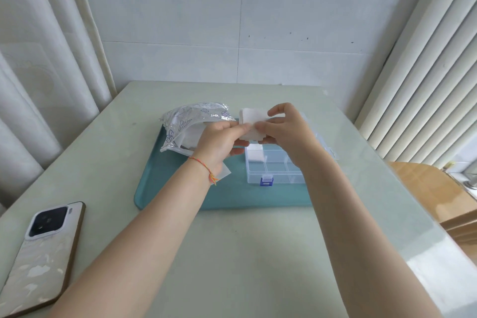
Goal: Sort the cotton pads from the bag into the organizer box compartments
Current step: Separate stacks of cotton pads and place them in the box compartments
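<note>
text: none readable | bag (189,121): blue printed drawings only, no legible words

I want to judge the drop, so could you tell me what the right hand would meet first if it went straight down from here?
Probably the organizer box: the right hand, holding cotton pads, appears above its open compartments, though depth is unclear.

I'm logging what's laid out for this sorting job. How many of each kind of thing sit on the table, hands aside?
Tray: 1
Organizer box: 1
Bag: 1
Stack of cotton pads held between left hand and right hand: 1
Loose pad on the tray: 1
Phone: 1
Total: 6
</note>
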A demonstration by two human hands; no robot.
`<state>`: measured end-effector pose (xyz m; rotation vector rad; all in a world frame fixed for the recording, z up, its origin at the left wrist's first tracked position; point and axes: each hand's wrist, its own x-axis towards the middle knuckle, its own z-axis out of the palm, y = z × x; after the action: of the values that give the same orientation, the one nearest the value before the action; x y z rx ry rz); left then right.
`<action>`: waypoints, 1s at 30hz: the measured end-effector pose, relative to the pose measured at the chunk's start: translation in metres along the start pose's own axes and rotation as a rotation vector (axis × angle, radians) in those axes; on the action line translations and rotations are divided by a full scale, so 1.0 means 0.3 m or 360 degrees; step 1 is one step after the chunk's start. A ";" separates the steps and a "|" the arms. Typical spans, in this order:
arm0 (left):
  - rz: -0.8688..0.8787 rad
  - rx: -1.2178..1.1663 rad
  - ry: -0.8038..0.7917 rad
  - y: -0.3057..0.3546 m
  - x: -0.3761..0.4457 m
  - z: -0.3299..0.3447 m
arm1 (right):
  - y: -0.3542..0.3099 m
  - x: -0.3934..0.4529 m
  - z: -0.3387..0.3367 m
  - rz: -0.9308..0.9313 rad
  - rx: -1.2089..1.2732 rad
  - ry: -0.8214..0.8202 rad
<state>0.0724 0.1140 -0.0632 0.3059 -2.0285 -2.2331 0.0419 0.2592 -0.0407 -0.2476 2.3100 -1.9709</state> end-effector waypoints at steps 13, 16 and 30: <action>-0.0217 -0.0579 -0.0092 -0.013 -0.013 0.046 | 0.048 -0.051 0.019 -0.0150 -0.0291 0.0063; -0.0349 -0.0874 -0.0308 -0.007 -0.030 0.040 | 0.058 -0.096 0.076 -0.0328 -0.0526 -0.0155; -0.0603 -0.1233 -0.0316 -0.030 -0.020 -0.032 | 0.063 -0.140 0.143 -0.0584 -0.1032 -0.0215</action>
<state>0.0809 0.1069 -0.0727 0.4148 -1.0660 -3.1655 0.0896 0.2281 -0.0676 -0.8709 2.8857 -1.1786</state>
